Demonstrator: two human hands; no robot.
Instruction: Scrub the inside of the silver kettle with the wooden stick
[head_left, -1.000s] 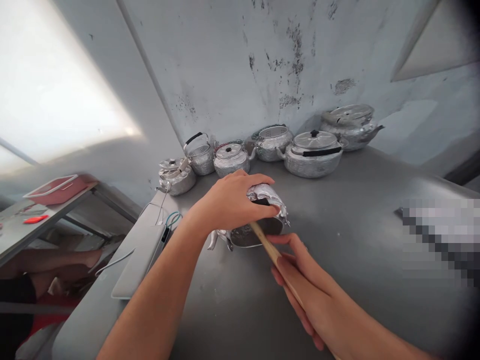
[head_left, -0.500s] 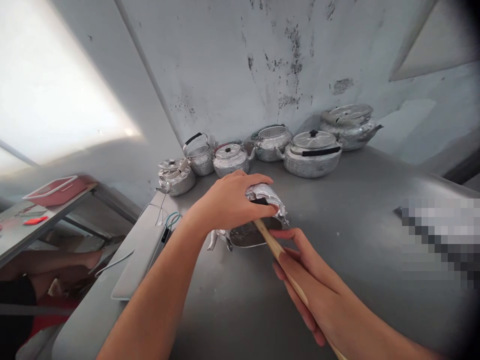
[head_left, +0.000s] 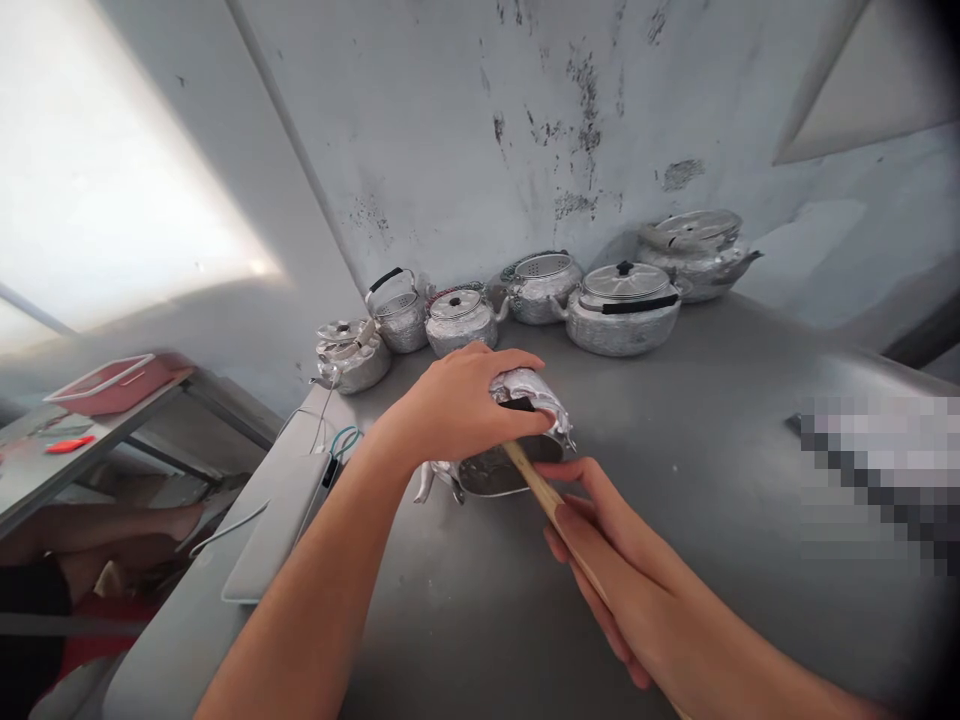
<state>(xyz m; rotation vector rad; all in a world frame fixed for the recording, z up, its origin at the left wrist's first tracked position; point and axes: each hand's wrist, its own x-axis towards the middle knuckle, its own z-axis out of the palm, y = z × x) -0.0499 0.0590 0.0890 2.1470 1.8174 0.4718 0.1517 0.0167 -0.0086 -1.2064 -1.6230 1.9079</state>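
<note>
An ornate silver metal vessel is tilted on the table, its dark oval opening facing me. Small foot-like pieces stick out at its lower left. My left hand grips it from above, the thumb reaching over the opening's edge. Wrapped around a long wooden handle is my right hand, its index finger extended towards the rim. The handle's far end passes up into the opening, under my left hand. A black part shows beside my left thumb; whether it belongs to the handled tool or the vessel, I cannot tell.
Several silver kettles, among them a wide lidded kettle, line the back of the grey table by the wall. A white flat case with cables lies left. A pink basket rests on another table; a seated person's legs show below.
The wooden handle and my right hand have shifted very slightly left. My left hand keeps its hold on the vessel.
</note>
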